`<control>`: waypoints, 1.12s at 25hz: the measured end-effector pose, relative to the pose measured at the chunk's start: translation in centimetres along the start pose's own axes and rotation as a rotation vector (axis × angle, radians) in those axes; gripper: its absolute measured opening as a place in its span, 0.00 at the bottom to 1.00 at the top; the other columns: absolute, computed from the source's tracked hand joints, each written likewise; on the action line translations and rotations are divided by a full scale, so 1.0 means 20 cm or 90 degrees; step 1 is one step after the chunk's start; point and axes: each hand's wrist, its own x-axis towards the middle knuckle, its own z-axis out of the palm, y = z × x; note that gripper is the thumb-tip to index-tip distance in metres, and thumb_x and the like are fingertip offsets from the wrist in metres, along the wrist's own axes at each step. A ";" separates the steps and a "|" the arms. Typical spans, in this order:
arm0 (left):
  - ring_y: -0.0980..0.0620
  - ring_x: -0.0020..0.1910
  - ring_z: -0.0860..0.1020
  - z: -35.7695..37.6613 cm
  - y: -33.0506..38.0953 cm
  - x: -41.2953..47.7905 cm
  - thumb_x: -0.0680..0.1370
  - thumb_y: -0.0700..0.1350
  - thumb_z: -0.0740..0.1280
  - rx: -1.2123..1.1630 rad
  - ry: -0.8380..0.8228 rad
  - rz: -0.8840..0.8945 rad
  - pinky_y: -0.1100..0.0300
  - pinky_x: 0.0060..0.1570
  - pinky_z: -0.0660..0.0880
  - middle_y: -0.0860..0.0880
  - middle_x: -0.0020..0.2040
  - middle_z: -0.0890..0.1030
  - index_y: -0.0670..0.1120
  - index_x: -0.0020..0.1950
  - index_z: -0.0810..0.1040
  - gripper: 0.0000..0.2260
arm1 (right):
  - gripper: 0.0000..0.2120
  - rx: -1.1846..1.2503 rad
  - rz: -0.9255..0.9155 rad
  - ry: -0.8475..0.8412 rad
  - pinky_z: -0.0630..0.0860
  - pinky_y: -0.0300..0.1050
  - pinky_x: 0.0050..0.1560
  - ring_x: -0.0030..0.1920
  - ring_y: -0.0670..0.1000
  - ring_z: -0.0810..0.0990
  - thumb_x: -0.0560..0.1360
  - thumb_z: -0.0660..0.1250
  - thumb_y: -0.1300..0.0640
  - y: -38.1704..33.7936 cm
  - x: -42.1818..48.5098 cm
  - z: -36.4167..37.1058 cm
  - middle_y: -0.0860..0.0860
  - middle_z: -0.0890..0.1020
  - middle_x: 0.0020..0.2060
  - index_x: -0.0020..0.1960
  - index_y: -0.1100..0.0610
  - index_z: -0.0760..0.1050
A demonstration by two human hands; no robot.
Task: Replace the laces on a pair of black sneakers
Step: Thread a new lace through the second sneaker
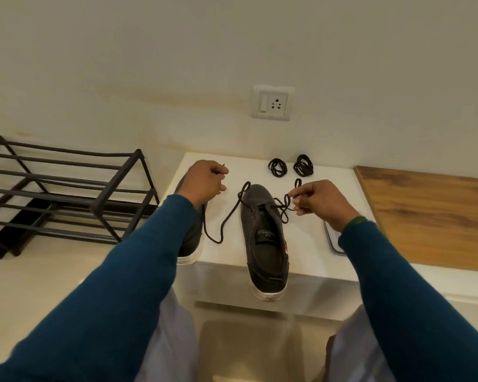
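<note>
Black sneaker [265,244] lies on a white tabletop [315,252], toe toward the wall and heel hanging over the near edge. A black metal shoe rack [66,194] stands to the left, and a wooden surface [425,216] adjoins the tabletop on the right. A second sneaker [191,238] sits beside the first, partly hidden under the left sleeve. The left hand [204,180] is curled round one end of the black lace [226,221], which sags in a loop before entering the eyelets. The right hand [318,201] pinches the other end. Two coiled laces [277,167] lie near the wall.
</note>
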 end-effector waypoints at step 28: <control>0.54 0.49 0.79 -0.78 2.16 -0.17 0.78 0.42 0.72 -0.344 0.090 0.284 0.59 0.45 0.77 0.48 0.53 0.82 0.44 0.58 0.83 0.10 | 0.01 0.264 -0.385 0.243 0.78 0.44 0.38 0.48 0.51 0.81 0.75 0.75 0.59 -2.25 -0.25 -0.55 0.52 0.84 0.45 0.44 0.54 0.83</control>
